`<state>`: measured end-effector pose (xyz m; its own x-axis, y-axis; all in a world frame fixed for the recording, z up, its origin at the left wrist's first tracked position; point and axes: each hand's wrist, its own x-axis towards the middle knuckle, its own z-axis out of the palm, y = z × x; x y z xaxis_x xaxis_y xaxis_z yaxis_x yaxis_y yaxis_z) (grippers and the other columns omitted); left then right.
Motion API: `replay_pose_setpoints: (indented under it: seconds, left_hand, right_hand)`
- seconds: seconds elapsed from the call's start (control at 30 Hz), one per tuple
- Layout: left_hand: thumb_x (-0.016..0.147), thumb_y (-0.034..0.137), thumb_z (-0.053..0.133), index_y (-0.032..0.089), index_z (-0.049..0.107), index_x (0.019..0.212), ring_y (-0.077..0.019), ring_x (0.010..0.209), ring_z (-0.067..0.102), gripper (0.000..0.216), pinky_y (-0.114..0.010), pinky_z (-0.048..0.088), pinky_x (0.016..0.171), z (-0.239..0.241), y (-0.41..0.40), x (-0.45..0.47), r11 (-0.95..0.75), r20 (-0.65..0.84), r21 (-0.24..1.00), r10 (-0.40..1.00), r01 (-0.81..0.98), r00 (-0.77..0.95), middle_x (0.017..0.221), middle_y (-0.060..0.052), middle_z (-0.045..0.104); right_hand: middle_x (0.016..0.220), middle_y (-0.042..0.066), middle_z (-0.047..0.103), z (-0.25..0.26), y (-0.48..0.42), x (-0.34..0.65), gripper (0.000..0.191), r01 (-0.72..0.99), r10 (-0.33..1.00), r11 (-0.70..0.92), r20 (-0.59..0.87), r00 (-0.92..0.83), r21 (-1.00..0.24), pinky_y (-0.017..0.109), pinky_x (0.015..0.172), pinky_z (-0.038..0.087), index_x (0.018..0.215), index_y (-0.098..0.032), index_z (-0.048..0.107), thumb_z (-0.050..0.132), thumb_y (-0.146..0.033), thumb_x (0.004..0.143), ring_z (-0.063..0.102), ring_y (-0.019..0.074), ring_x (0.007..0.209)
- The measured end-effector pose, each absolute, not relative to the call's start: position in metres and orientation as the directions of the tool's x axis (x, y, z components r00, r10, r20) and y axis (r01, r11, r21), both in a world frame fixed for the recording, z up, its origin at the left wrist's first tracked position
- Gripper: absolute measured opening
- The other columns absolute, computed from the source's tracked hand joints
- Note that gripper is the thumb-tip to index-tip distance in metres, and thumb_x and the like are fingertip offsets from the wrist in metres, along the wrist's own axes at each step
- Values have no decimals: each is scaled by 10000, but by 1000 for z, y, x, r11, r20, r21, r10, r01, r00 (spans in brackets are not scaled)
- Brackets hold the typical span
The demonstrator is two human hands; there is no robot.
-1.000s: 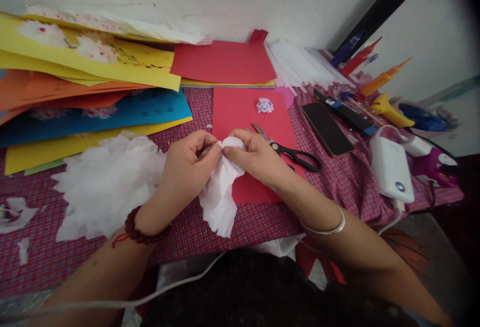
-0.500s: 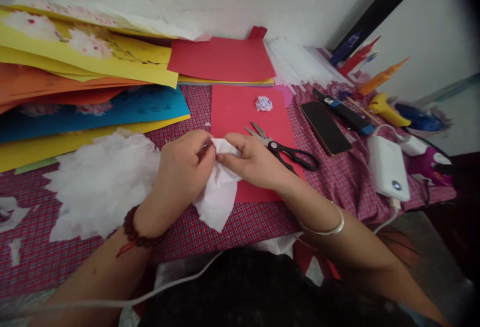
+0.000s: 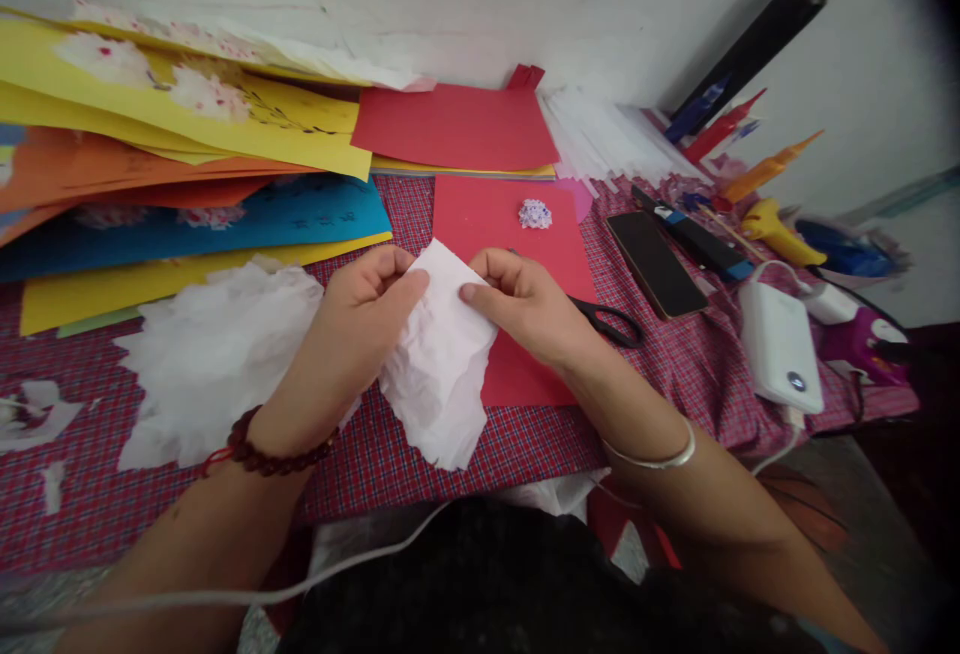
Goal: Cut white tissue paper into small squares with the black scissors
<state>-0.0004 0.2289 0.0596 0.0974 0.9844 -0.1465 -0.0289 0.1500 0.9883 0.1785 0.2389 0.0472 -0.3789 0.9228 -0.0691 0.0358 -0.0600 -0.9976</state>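
Note:
My left hand and my right hand both pinch the top edge of a crumpled white tissue sheet, which hangs spread out between them over the table's near edge. Under it lies a red paper sheet with a small white and blue paper flower on it. Black-handled scissors lie on the red sheet just right of my right hand, partly hidden by it. A heap of white tissue sits left of my left hand.
Stacked yellow, orange and blue paper sheets fill the back left. A phone, a white power bank, a glue gun and pens lie at the right. The red checked cloth covers the table; a white cable crosses my lap.
The tissue sheet was bunched between my fingertips; now it is opened out flat and wider, with my hands a little farther apart.

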Motion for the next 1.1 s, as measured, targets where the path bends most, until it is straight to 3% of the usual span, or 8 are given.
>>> replay_pose_setpoints:
  seconds: [0.2,0.43,0.57,0.73,1.1]
  left_hand:
    - [833,305,648,206,597,789,-119,546,507,120,-225,386,458,58,227,1,-8,-10,983,995,185,97,660,14,599]
    - [803,252,624,217,631,812,-130,495,525,37,-246,412,447,52,227,1,200,-203,979,964,34,171,631,13,615]
    - [836,262,582,223,578,726,-135,523,481,117,-261,345,467,56,226,1,30,-72,972,983,235,171,613,19,561]
    - [871,255,537,239,382,616,-145,508,420,298,-301,266,518,62,222,4,-250,136,793,962,556,239,522,34,435]
    - [866,243,504,253,344,638,-162,482,395,279,-325,223,533,57,221,8,-331,202,688,942,646,268,511,31,394]
  right_hand:
    - [680,-50,497,47,237,175,321,22,918,-56,-60,-393,-998,232,525,318,771,-210,496,719,-434,822,430,97,591]
    - [693,-48,519,46,235,174,235,22,937,-87,-89,-338,-996,232,527,334,798,-208,506,662,-378,844,453,96,585]
    - [681,-55,499,45,235,173,276,6,931,-70,-67,-359,-998,231,527,326,787,-210,503,690,-407,836,437,93,590]
    - [630,-74,458,46,235,171,311,-6,943,-64,-59,-328,-998,230,503,300,754,-215,487,709,-417,834,396,83,552]
    - [629,-80,462,45,234,171,280,16,949,-73,-74,-305,-997,227,491,316,754,-213,495,715,-371,822,401,80,532]
